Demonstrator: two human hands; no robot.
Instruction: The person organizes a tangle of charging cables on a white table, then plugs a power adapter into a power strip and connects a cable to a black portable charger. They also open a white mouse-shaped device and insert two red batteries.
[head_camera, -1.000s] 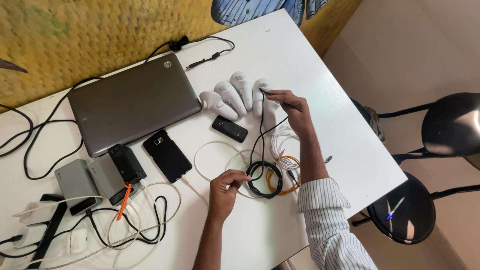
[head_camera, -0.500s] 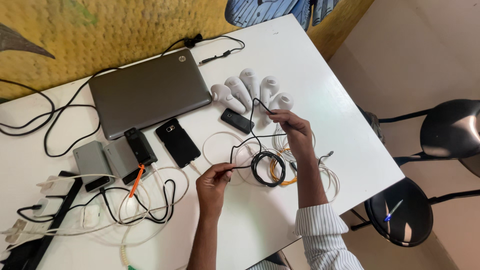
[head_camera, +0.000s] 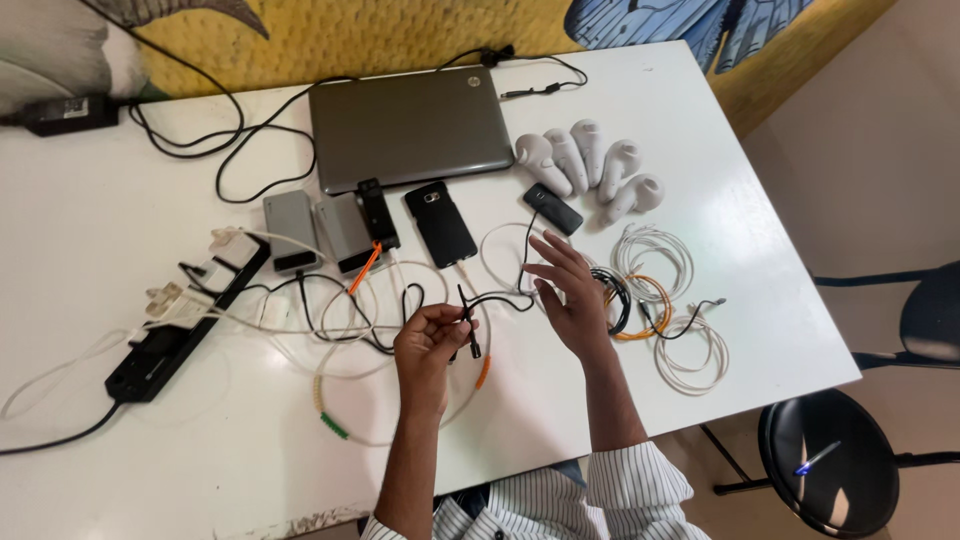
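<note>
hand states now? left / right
Left hand: closed, pinching the black cable near its end.
Right hand: open, fingers spread, holding nothing.

White worktop (head_camera: 120, 200) strewn with cables. Left hand (head_camera: 430, 345) pinches a thin black cable (head_camera: 497, 296) near its plug end, fingertips closed on it. Right hand (head_camera: 567, 296) is raised just beside, fingers spread, gripping nothing; the cable runs behind it. Coiled white and orange cables (head_camera: 655, 290) lie to its right. Closed grey laptop (head_camera: 410, 125), black phone (head_camera: 440, 222) and white controllers (head_camera: 590, 165) sit beyond.
</note>
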